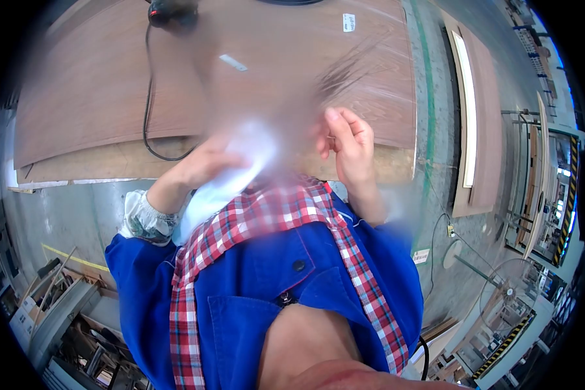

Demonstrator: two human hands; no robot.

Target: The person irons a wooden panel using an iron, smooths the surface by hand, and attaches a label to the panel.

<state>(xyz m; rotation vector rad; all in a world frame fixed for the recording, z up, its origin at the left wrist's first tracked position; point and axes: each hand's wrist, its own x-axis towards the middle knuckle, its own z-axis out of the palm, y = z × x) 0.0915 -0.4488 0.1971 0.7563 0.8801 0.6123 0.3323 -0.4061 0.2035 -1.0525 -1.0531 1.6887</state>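
White piece: held in front of the apron, by the near edge of the big wood sheet. It looks soft, but I can't tell if it is cloth or paper.
Which way it points: its long way runs on a slant. The low end is close to the body, on the left side. The top end points away from the body and to the right, and it is blurry there.
Left hand: closed on the white piece, with the fingers over its left edge.
Right hand: up on the other side, with bent fingers and the thumb pointing up. A blur covers part of the space by the fingertips, so I can't tell if it is gripping something.
Big wood sheet: brown and flat, its long way going from left to right, in front of the person.
Pale board: peeks out under the near edge of the brown sheet.
Dark tool: at the far left part of the sheet, with a black cord that bends down toward the near edge.
Small white labels: two on the sheet, one near the middle, one far off to the right.
Clothes: blue jacket and red checked apron.
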